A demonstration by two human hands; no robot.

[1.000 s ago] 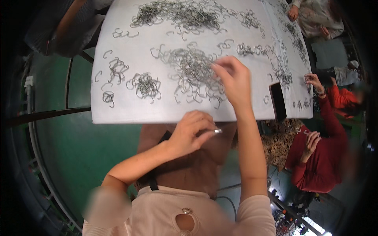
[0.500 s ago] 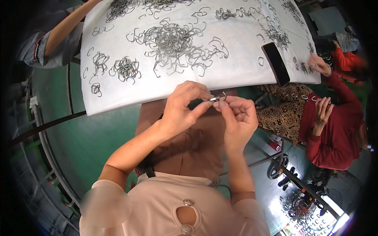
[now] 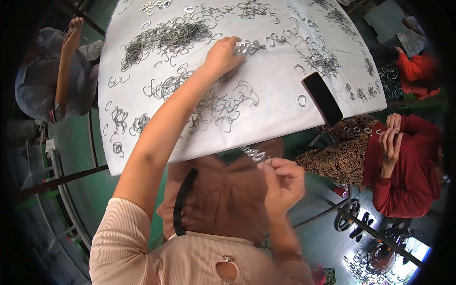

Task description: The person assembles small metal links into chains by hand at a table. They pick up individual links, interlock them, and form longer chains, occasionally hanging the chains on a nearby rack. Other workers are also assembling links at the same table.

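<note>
Table [image 3: 278, 102], white-covered, fills centre to 12 o'clock. Wire-hook heap [image 3: 166, 40] at 11. Left hand [image 3: 223, 57] at 12, right beside shiny ring cluster [image 3: 251, 46]; can't tell if its fingers grip anything. Right hand [image 3: 284, 184] at 4, thumb and fingers pinched on metal-link chain [image 3: 252, 153], just below table edge. Chain probably light, slick, links stiff, joints floppy, hardly fragile; best pinched at end link.

Left arm [image 3: 176, 110] stretched far forward, left fingers [image 3: 232, 40] slightly bent; right forearm [image 3: 283, 235] closer, right fingers [image 3: 283, 163] pinched.
</note>
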